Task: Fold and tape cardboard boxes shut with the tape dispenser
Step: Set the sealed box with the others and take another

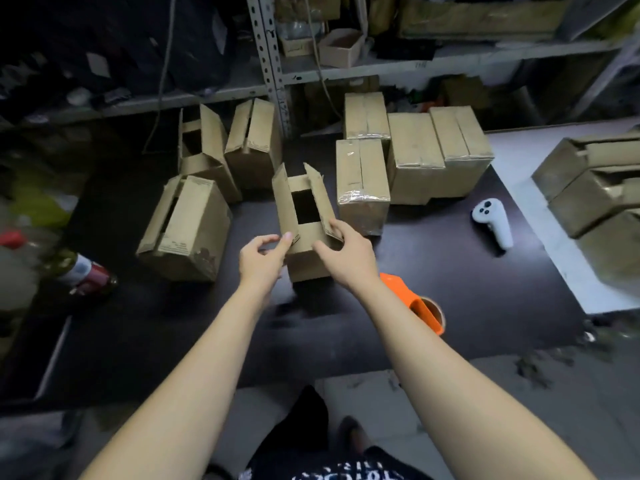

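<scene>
Open box [306,263] in the middle of the table [450,271], flaps up. Right hand [346,252] gripping its right flap. Left hand [261,259] curled at the left flap, one fingertip touching; pinching or not, can't tell. Orange tape dispenser [420,304] near right, behind the right arm. Taped boxes [362,181] far right.

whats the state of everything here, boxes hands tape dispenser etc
small brown cardboard box in the middle, upright, top flaps open, untaped
left hand, fingertips at box's left flap, grip unclear
right hand, grips box's right flap
orange tape dispenser, lying on the dark table, untouched
four cardboard boxes at right, flaps closed, clear tape showing
three cardboard boxes at left, flaps loose, untaped
white handheld controller, lying idle
</scene>
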`<state>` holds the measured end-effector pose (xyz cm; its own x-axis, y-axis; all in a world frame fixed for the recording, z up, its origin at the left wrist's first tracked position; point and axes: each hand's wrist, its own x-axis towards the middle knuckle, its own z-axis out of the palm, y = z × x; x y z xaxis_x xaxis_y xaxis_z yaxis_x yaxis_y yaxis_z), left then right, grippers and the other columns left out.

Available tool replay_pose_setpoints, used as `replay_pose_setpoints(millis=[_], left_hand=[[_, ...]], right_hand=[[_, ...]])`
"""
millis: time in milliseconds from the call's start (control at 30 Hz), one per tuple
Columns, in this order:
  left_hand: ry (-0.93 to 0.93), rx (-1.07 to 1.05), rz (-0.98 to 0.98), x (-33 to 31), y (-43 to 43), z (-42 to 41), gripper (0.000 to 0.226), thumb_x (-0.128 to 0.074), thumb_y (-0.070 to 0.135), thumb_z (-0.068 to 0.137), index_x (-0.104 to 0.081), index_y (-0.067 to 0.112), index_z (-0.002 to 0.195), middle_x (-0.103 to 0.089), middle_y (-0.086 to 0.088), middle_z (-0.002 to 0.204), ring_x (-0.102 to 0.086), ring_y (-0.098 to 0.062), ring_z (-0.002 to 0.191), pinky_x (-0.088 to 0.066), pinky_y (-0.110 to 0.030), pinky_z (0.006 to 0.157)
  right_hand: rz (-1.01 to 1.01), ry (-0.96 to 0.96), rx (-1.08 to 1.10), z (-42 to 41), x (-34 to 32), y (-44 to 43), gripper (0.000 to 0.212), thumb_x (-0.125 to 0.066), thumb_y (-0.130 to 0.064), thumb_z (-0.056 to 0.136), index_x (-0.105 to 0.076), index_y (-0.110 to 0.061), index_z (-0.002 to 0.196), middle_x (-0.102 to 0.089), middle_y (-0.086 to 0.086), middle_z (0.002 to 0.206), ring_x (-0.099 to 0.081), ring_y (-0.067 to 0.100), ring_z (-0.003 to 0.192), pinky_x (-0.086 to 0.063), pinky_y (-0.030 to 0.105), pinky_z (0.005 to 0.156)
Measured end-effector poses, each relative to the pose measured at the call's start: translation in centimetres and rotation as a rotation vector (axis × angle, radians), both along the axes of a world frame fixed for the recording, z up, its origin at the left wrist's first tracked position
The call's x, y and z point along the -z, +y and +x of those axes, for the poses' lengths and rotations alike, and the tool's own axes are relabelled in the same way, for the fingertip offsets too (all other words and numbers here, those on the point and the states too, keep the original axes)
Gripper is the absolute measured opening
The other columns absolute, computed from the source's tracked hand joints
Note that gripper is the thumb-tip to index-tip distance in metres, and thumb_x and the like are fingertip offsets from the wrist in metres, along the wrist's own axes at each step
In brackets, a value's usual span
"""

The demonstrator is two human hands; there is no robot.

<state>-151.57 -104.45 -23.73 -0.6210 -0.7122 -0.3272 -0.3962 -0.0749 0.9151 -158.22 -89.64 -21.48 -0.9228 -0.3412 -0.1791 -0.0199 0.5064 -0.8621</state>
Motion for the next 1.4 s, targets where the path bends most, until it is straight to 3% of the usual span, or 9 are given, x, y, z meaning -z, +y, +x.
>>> replay_pose_setpoints(millis=[100, 233, 600, 800, 900, 967, 1100, 1200, 1400], left_hand=[[-0.025, 0.010, 0.069, -0.2, 2.8, 3.0, 0.042, -0.080, 0.048, 0.084, -0.066, 0.026, 0.116, -0.073, -0.007, 0.105, -0.072, -0.025, 0.096, -0.050, -0.031, 0.063], [-0.044, 0.045, 0.097, 0.1, 5.6, 6.5, 0.039, -0.079, 0.046, 0.085, -0.060, 0.038, 0.119, -0.073, -0.008, 0.105, -0.071, -0.024, 0.100, -0.049, -0.030, 0.061], [-0.002, -0.001, 0.211, 0.5, 8.5, 9.8, 0.051, -0.084, 0.036, 0.081, -0.052, 0.031, 0.120, -0.074, -0.007, 0.102, -0.073, -0.029, 0.094, -0.050, -0.031, 0.061], [0.020, 0.042, 0.155, 0.3, 5.5, 9.1, 0.034, -0.078, 0.029, 0.089, -0.060, 0.019, 0.117, -0.075, -0.007, 0.103, -0.074, -0.021, 0.081, -0.048, -0.023, 0.057], [0.009, 0.034, -0.051, 0.0, 3.8, 8.7, 0.038, -0.076, 0.030, 0.091, -0.059, 0.022, 0.124, -0.061, -0.002, 0.123, -0.060, -0.014, 0.102, -0.043, -0.016, 0.068], [0.011, 0.070, -0.146, 0.0, 2.4, 8.2, 0.047, -0.071, 0.031, 0.095, -0.050, 0.028, 0.137, -0.045, 0.001, 0.139, -0.046, -0.008, 0.116, -0.039, -0.019, 0.088], [0.095, 0.193, -0.104, 0.2, 0.3, 7.2, 0.062, -0.064, 0.029, 0.100, -0.032, 0.038, 0.153, -0.036, 0.011, 0.153, -0.034, -0.003, 0.130, -0.033, -0.030, 0.109], [0.110, 0.205, -0.105, 0.9, -0.7, 7.0, 0.054, -0.061, 0.025, 0.101, -0.038, 0.034, 0.149, -0.043, 0.012, 0.146, -0.040, -0.003, 0.127, -0.034, -0.023, 0.100], [0.063, 0.043, -0.201, 1.6, -1.1, 8.1, 0.016, -0.068, 0.028, 0.095, -0.061, 0.026, 0.110, -0.066, -0.001, 0.116, -0.063, -0.018, 0.106, -0.040, -0.014, 0.068]], right_hand=[[-0.015, 0.018, -0.015, 2.2, 0.2, 2.5, 0.055, -0.070, -0.032, 0.091, -0.059, -0.022, 0.144, -0.062, -0.001, 0.142, -0.054, 0.016, 0.133, -0.036, 0.020, 0.102], [-0.021, 0.025, -0.013, 4.9, 0.8, 5.0, 0.051, -0.071, -0.038, 0.090, -0.063, -0.025, 0.139, -0.064, -0.001, 0.138, -0.057, 0.017, 0.129, -0.044, 0.032, 0.108], [0.001, 0.148, -0.038, 9.2, 2.0, 6.8, 0.056, -0.076, -0.051, 0.087, -0.066, -0.025, 0.135, -0.062, -0.005, 0.135, -0.054, 0.009, 0.123, -0.041, 0.025, 0.103], [0.032, 0.185, -0.042, 9.1, 2.9, 6.8, 0.059, -0.080, -0.041, 0.085, -0.063, -0.026, 0.139, -0.060, -0.003, 0.136, -0.054, 0.013, 0.125, -0.046, 0.037, 0.109], [0.044, 0.197, -0.069, 9.1, 2.9, 7.0, 0.058, -0.080, -0.039, 0.086, -0.061, -0.029, 0.140, -0.059, -0.005, 0.137, -0.051, 0.008, 0.124, -0.043, 0.029, 0.107], [0.041, 0.211, -0.070, 9.1, 2.8, 7.2, 0.057, -0.081, -0.034, 0.086, -0.062, -0.027, 0.139, -0.060, -0.004, 0.136, -0.050, 0.005, 0.121, -0.041, 0.026, 0.106], [0.040, 0.186, -0.126, 8.7, 2.3, 7.5, 0.056, -0.081, -0.032, 0.086, -0.061, -0.028, 0.139, -0.059, -0.008, 0.134, -0.050, 0.002, 0.120, -0.044, 0.030, 0.109], [0.035, 0.130, -0.144, 8.3, 2.3, 7.6, 0.057, -0.078, -0.033, 0.089, -0.058, -0.034, 0.142, -0.054, -0.011, 0.142, -0.048, 0.005, 0.130, -0.042, 0.035, 0.113], [0.028, 0.069, -0.008, 7.8, 2.1, 6.9, 0.047, -0.061, -0.024, 0.098, -0.058, -0.042, 0.141, -0.038, 0.000, 0.157, -0.037, 0.019, 0.146, -0.035, 0.039, 0.119]])
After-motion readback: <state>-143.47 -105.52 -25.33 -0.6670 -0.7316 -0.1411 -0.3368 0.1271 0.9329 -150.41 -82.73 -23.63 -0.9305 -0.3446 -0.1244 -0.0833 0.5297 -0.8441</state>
